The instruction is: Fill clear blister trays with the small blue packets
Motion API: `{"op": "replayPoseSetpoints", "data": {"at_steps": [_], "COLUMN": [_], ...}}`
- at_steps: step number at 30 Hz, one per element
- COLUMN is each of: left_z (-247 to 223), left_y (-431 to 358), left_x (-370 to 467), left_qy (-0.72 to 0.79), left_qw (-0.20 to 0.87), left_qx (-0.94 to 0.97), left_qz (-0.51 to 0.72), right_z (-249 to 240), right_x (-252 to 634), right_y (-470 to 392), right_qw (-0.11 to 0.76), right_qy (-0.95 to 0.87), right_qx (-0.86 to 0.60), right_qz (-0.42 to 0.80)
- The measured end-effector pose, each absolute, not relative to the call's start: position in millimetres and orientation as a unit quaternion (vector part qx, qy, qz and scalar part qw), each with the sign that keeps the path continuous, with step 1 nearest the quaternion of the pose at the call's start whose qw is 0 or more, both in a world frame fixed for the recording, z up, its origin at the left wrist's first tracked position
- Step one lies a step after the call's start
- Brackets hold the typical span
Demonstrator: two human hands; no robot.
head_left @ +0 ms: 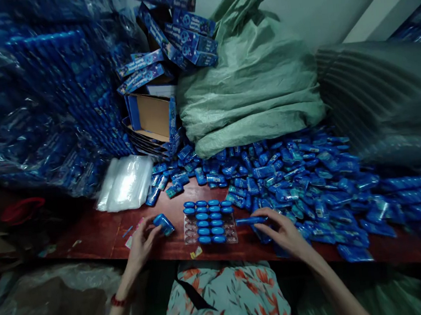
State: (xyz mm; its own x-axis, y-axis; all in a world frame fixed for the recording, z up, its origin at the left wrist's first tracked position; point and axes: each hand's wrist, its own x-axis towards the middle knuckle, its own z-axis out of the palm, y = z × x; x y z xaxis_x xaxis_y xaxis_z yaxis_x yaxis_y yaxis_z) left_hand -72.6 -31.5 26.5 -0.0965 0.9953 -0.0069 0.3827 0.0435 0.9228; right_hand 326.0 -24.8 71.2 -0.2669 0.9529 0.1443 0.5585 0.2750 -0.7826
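Observation:
My left hand [143,242] is closed on a small flat blue packet [165,224], gripped between thumb and fingers just left of a clear plastic tray. My right hand [283,231] pinches another blue packet [250,220], seen edge-on at the tray's right side. Between the hands lies the clear tray [191,232], with rows of moulded hollows. Glossy blue packets [210,223] fill its two middle columns and the far ends of the outer columns. Bare hollows show along the near left and near right of the tray.
Loose blue packets [291,179] are heaped behind and to the right. Clear plastic bags [126,182] lie at the back left. An open cardboard box [151,114], a pale green sack [252,93] and stacked blue trays [74,81] stand behind. The red-brown table [101,234] ends near my lap.

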Motion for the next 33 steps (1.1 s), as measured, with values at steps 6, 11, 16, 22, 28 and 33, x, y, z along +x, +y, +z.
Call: {"op": "replayPoseSetpoints", "data": {"at_steps": [6,11,16,22,28,33], "left_z": [23,15,10,10,32,39], "left_y": [-30,-20,-13,-11,-7,-5], "left_x": [-20,-16,-23,-30,-37,-26], "left_qy": [0.587,0.530,0.437,0.395,0.356,0.354], "left_qw": [0.353,0.292,0.229,0.167,0.138,0.089], "left_qx": [0.541,0.662,0.789,0.850,0.904,0.915], "left_qz": [0.488,0.442,0.366,0.306,0.194,0.170], "right_z": [41,52,71,77,72,67], "right_x": [290,285,282,275,267,264], "right_y": [-25,-12,2,10,9,3], "right_qw": [0.314,0.185,0.094,0.072,0.034,0.047], "right_qy": [-0.786,-0.887,-0.938,-0.949,-0.944,-0.927], "right_qx": [-0.496,-0.419,-0.334,-0.306,-0.323,-0.362], "right_qz": [0.193,0.047,-0.030,-0.026,-0.059,-0.090]}}
